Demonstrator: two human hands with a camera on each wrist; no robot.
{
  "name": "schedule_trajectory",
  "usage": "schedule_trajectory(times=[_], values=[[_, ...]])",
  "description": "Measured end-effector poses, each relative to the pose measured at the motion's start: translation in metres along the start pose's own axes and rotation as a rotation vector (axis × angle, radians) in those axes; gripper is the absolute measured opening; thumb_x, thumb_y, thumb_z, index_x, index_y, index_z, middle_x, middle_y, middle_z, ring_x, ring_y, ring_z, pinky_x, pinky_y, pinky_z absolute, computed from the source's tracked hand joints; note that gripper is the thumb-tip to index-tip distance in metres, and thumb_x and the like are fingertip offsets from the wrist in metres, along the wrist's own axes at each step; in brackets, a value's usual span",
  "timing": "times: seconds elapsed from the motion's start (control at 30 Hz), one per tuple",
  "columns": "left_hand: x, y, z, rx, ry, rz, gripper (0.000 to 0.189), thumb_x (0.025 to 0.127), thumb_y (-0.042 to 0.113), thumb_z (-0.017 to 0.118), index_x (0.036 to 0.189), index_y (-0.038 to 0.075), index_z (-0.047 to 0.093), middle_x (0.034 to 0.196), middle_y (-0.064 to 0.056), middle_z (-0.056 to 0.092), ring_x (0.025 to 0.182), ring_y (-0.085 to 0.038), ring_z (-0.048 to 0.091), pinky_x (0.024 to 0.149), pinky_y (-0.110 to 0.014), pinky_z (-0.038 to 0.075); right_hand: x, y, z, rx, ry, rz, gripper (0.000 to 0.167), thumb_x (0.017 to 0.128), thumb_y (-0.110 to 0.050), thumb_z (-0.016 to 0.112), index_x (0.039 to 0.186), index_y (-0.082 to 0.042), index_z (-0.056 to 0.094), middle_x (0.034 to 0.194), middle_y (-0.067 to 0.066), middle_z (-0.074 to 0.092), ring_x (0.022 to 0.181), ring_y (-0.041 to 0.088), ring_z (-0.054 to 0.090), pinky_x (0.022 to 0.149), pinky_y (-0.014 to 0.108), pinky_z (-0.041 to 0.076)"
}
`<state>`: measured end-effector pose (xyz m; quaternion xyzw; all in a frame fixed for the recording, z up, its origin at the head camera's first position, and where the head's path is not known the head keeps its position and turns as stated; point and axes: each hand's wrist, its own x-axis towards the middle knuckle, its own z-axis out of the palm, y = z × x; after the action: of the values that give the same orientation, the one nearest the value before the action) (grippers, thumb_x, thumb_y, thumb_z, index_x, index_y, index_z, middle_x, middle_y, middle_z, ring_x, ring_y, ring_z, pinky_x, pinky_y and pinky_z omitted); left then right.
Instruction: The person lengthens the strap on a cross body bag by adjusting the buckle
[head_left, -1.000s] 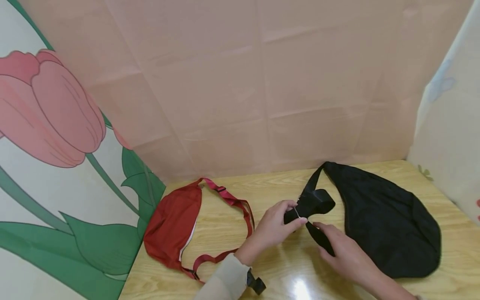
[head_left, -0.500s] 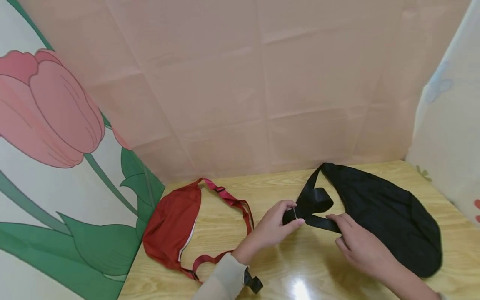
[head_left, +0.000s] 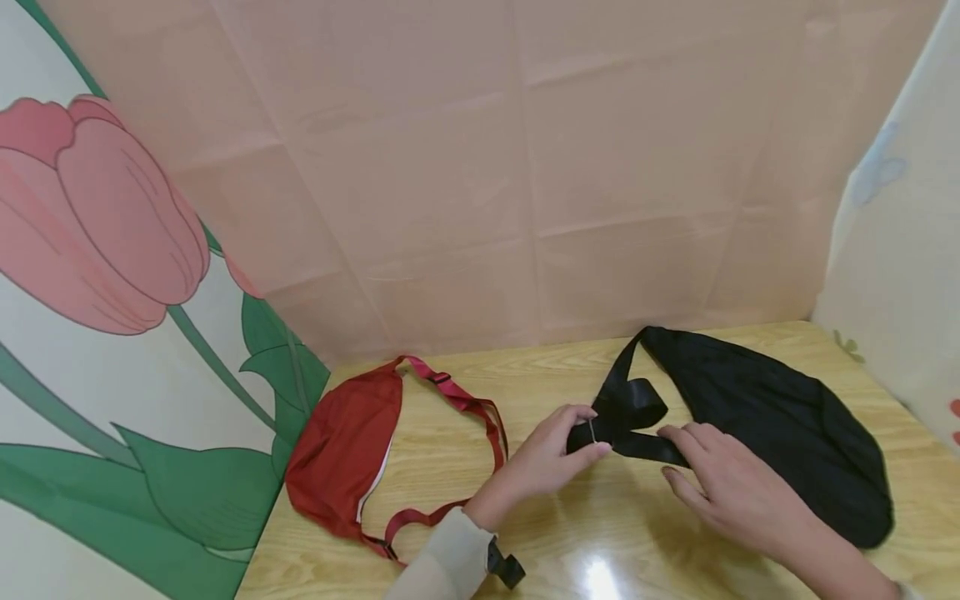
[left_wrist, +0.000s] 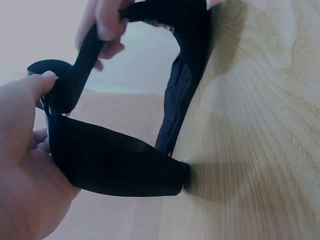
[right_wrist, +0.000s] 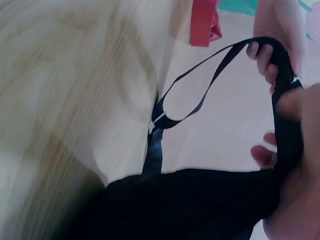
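A black sling bag (head_left: 780,425) lies on the right of the table in the head view. My left hand (head_left: 543,454) pinches its black strap at a thin metal slider (head_left: 592,430), between thumb and fingers. Just right of it, my right hand (head_left: 738,492) grips a length of strap (head_left: 648,447) that runs out from the slider. A loose strap loop (head_left: 647,403) rises behind the slider. The left wrist view shows a broad strap band (left_wrist: 115,160) hanging from the left hand. In the right wrist view a second metal slider (right_wrist: 158,119) joins the looped strap.
A red sling bag (head_left: 345,450) with a pinkish-red strap (head_left: 416,517) lies at the left of the wooden table (head_left: 450,442). Behind stands a pink-beige sheet (head_left: 420,167). Tulip-printed panel (head_left: 135,217) borders the left side. A black wrist mount (head_left: 506,567) sits at the left sleeve.
My right hand has moved right and turned, drawing the strap from a downward slant to nearly level. The black bag's lower end shifted slightly right. The left hand stays almost in place.
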<state>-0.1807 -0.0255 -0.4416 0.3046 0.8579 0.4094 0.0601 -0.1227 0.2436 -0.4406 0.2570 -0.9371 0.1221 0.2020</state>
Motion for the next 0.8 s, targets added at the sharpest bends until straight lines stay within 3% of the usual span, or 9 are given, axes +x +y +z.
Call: schedule_trajectory(times=[0.13, 0.4, 0.63, 0.8], values=[[0.000, -0.001, 0.000, -0.008, 0.004, 0.000, 0.057, 0.100, 0.057, 0.054, 0.142, 0.018, 0.049, 0.144, 0.003, 0.052, 0.130, -0.009, 0.049, 0.108, -0.033, 0.043, -0.001, 0.003, -0.004, 0.000, -0.064, 0.014, 0.044, 0.097, -0.040, 0.067, 0.132, -0.013, 0.063, 0.103, -0.010, 0.058, 0.093, 0.010, 0.055, 0.081, 0.040, 0.049], [-0.001, 0.000, 0.000, 0.017, -0.029, 0.025, 0.056, 0.101, 0.054, 0.055, 0.142, 0.017, 0.049, 0.144, 0.002, 0.052, 0.129, -0.009, 0.050, 0.108, -0.031, 0.043, -0.003, 0.010, -0.007, -0.024, -0.038, -0.056, 0.039, 0.096, -0.037, 0.069, 0.129, -0.017, 0.066, 0.097, -0.017, 0.052, 0.085, 0.002, 0.046, 0.074, 0.031, 0.045], [-0.001, 0.000, 0.001, 0.070, -0.044, 0.067, 0.054, 0.101, 0.052, 0.056, 0.140, 0.016, 0.050, 0.141, 0.002, 0.054, 0.125, -0.007, 0.051, 0.106, -0.028, 0.043, -0.005, 0.017, -0.010, -0.042, -0.021, -0.074, 0.038, 0.093, -0.040, 0.072, 0.127, -0.024, 0.068, 0.091, -0.021, 0.046, 0.081, 0.001, 0.042, 0.073, 0.031, 0.043], [-0.001, -0.002, 0.001, 0.060, -0.066, 0.036, 0.057, 0.099, 0.057, 0.055, 0.142, 0.019, 0.050, 0.145, 0.004, 0.052, 0.128, -0.007, 0.050, 0.109, -0.030, 0.042, -0.006, 0.019, -0.013, -0.040, -0.034, -0.050, 0.037, 0.091, -0.043, 0.074, 0.125, -0.027, 0.069, 0.088, -0.023, 0.044, 0.079, 0.000, 0.039, 0.070, 0.030, 0.041]])
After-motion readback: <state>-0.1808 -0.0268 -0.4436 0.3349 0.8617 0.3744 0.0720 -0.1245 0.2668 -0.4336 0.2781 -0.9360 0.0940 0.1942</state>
